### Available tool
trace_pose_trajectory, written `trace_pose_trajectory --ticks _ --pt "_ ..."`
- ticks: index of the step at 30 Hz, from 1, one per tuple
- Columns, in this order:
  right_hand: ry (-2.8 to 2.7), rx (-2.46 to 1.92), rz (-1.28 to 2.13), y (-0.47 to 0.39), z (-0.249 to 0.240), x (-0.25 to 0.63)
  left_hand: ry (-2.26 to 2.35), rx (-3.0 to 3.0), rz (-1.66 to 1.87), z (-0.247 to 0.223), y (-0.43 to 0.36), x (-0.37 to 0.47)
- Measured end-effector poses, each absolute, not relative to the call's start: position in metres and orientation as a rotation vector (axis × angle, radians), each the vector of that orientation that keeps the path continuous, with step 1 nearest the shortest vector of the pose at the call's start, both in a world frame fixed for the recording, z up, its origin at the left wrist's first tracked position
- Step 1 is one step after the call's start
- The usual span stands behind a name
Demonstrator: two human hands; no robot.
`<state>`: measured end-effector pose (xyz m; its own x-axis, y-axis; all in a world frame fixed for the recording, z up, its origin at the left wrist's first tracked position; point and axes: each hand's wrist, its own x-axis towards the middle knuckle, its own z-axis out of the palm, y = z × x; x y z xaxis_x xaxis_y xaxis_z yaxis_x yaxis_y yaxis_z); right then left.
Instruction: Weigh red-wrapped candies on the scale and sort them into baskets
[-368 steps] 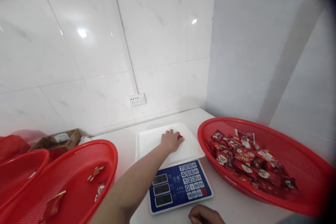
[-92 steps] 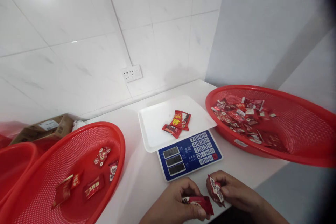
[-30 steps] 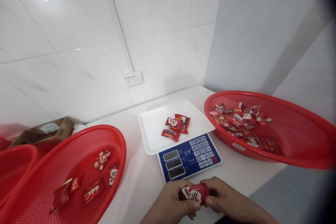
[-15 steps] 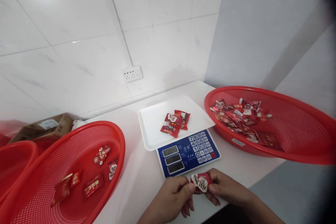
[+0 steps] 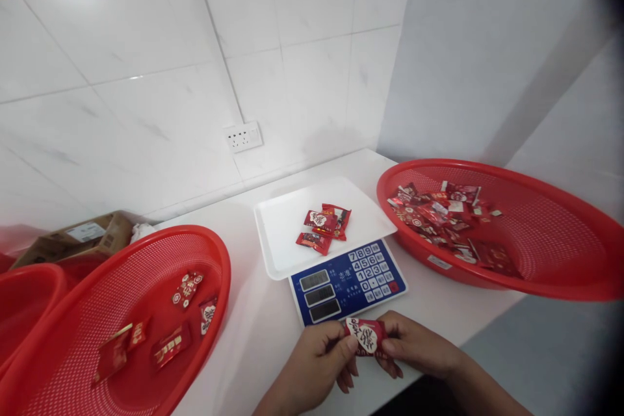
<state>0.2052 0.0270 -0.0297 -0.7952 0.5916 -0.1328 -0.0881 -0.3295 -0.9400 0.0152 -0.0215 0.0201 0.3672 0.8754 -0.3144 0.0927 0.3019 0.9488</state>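
Grasping the red packet (image 5: 366,340) with the fingers of left hand (image 5: 314,364) and right hand (image 5: 416,343), 1 at each end, over the bench (image 5: 258,338) by its near edge, beside the scale (image 5: 344,292). Best pinched lightly, without crushing, printed face unobstructed.

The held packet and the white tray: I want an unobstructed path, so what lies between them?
The head view shows the scale's blue panel, then a narrow strip of white table, between the white tray and the held packet.
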Motion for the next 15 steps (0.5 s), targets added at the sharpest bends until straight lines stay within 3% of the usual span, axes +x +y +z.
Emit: trace_pose_trajectory --ticks 15 --pt "-1.49 -0.727 2.14 0.0273 -0.0281 0.2062 1.157 1.193 0.708 0.0156 -0.0216 0.0179"
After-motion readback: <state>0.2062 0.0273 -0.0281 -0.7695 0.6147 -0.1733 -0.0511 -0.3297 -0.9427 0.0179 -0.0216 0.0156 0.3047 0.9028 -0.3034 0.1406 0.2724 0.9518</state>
